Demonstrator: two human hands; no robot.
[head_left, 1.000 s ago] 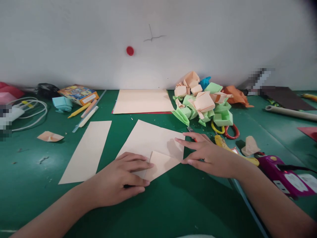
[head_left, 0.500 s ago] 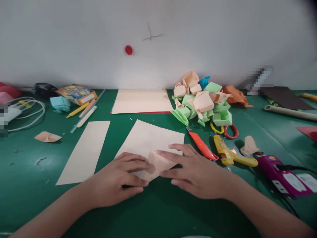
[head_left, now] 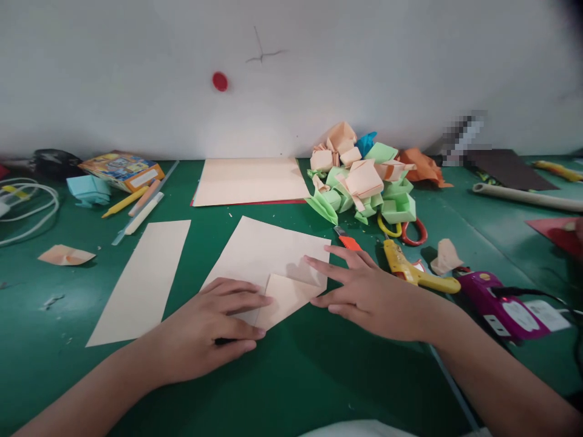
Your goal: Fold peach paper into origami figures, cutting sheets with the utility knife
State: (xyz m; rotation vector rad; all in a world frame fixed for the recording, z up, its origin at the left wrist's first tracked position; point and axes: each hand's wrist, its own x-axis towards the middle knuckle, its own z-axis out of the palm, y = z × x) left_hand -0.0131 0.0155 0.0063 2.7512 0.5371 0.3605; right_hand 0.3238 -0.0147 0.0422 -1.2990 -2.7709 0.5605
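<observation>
A cream sheet of paper lies on the green table in front of me, its near corner folded over into a flap. My left hand rests on the sheet's lower left, fingers stretched out, with fingertips on the left edge of the flap. At the sheet's right edge is my right hand, fingers spread, with fingertips at the end of the fold. A long cream paper strip lies to the left, partly behind my left forearm.
Behind are a stack of paper and a pile of folded paper pieces. To the right lie an orange cutter, scissors, a yellow glue gun and a purple power strip. Crayons and a box sit left.
My right hand has slid right along the fold to the sheet's right edge, uncovering more of the flap. My left hand stays on the paper. The view has shifted slightly right.
</observation>
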